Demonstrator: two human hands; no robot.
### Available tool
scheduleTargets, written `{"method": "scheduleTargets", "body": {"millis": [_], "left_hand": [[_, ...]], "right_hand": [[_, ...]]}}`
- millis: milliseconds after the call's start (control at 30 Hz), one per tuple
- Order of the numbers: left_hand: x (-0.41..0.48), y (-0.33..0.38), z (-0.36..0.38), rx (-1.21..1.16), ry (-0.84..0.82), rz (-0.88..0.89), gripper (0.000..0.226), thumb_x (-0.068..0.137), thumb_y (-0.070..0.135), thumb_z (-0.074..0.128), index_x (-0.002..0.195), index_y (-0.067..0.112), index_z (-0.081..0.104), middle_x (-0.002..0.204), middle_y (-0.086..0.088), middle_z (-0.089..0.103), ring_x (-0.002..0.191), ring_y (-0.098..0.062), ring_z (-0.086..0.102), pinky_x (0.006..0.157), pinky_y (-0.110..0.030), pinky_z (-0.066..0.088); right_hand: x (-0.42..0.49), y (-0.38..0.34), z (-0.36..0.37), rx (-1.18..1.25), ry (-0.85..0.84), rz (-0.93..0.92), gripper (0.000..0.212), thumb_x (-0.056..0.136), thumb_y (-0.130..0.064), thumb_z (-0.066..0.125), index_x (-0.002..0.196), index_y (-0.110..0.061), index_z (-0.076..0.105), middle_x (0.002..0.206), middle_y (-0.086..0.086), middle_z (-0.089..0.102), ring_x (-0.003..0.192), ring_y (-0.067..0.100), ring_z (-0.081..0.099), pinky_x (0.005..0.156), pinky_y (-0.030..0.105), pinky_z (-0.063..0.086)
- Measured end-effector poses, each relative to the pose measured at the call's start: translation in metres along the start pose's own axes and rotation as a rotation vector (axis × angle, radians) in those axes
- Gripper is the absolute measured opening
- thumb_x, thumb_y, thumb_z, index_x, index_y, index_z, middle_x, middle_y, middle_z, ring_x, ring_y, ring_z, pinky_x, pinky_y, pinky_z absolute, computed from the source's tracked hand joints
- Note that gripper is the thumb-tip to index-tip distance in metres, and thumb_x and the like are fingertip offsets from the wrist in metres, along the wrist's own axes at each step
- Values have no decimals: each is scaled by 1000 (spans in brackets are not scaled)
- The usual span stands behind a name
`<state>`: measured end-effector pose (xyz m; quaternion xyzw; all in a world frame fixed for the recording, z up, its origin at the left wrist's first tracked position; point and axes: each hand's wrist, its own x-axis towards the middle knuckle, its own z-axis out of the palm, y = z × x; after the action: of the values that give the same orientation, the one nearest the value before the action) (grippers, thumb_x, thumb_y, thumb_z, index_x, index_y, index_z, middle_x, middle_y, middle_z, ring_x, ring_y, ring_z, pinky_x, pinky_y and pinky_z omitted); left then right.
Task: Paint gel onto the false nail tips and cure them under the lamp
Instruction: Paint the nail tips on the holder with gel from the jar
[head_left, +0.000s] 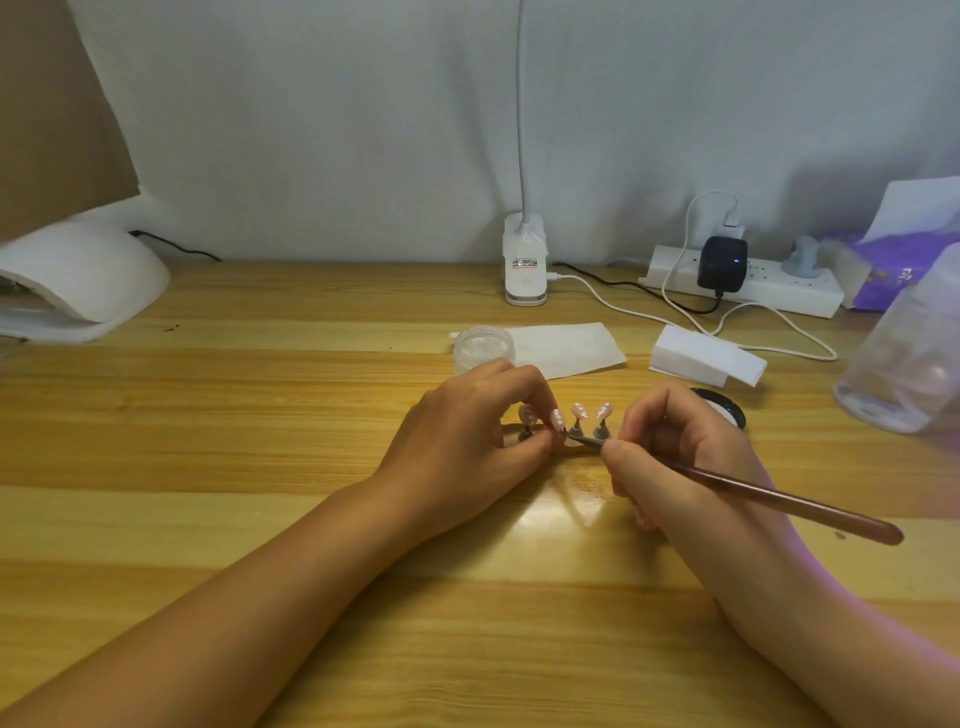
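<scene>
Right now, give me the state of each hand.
Left hand: closed, pinching a nail tip.
Right hand: closed, gripping the brush.

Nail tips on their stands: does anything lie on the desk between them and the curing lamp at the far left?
Nothing visible does. From the nail tips leftward to the curing lamp only bare desk shows, apart from the left hand that pinches one stand. The jar sits behind that path.
</scene>
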<state>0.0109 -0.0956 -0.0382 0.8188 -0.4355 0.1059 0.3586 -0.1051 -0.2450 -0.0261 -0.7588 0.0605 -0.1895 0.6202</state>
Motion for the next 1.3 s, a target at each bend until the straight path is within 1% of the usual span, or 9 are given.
{"method": "scheduleTargets", "body": {"millis": [133, 200, 500, 633, 733, 833, 1000, 1167, 1300], "left_hand": [[0, 0, 0, -1, 1, 5, 9, 83, 33, 71, 86, 32, 62, 76, 19, 50, 64, 0, 47, 60, -29, 39], [0, 0, 0, 1, 2, 7, 10, 83, 34, 71, 85, 32, 61, 75, 19, 50, 63, -2, 46, 60, -29, 39], [0, 1, 0, -14, 15, 20, 13, 83, 29, 73, 84, 29, 60, 72, 19, 47, 61, -3, 45, 60, -33, 43], [0, 1, 0, -16, 19, 24, 14, 82, 29, 74, 84, 29, 60, 69, 20, 46, 60, -3, 45, 59, -33, 43], [0, 1, 0, -18, 16, 23, 14, 82, 30, 74, 84, 29, 60, 68, 21, 45, 61, -4, 45, 59, -33, 43], [1, 1, 0, -11, 15, 23, 15, 83, 29, 74, 83, 31, 59, 67, 21, 45, 61, -5, 45, 59, -33, 42], [0, 0, 0, -11, 10, 22, 12, 83, 29, 72, 84, 31, 60, 70, 21, 47, 61, 1, 46, 59, -31, 42], [0, 0, 0, -1, 9, 35, 7, 83, 33, 69, 86, 30, 63, 73, 22, 47, 63, 5, 48, 59, -26, 36], [0, 0, 0, -10, 8, 39, 8, 83, 34, 69, 85, 30, 62, 74, 21, 48, 63, 4, 47, 59, -29, 40]], "right_hand": [[-1, 1, 0, 115, 51, -23, 23, 89, -13, 68, 73, -23, 54, 61, 5, 65, 45, 8, 47, 43, 17, 38], [-1, 0, 0, 146, 53, -32, 22, 92, -15, 63, 75, -22, 52, 64, 7, 68, 42, 10, 45, 42, 16, 38], [1, -1, 2, 136, 25, -43, 16, 89, -29, 62, 75, -25, 55, 74, 9, 74, 42, 11, 48, 43, 16, 40], [-1, -1, 3, 115, 15, -39, 19, 85, -32, 63, 81, -16, 55, 74, 9, 73, 42, 12, 49, 42, 17, 40], [-1, -2, 3, 90, 17, -37, 20, 83, -35, 63, 79, -17, 55, 72, 8, 73, 43, 11, 50, 42, 17, 40], [0, 0, 2, 67, 21, -35, 17, 88, -30, 62, 75, -23, 55, 72, 6, 73, 44, 9, 50, 41, 16, 40], [0, 3, 1, 45, 56, -34, 25, 94, -20, 61, 71, -27, 54, 66, 6, 70, 43, 10, 49, 42, 15, 38], [0, 4, 0, 40, 94, -19, 22, 92, -20, 62, 72, -21, 53, 60, 7, 66, 43, 10, 48, 41, 15, 37], [0, 2, -1, 113, 114, -32, 23, 93, -15, 60, 72, -20, 52, 59, 7, 65, 43, 9, 45, 41, 14, 36]]}}
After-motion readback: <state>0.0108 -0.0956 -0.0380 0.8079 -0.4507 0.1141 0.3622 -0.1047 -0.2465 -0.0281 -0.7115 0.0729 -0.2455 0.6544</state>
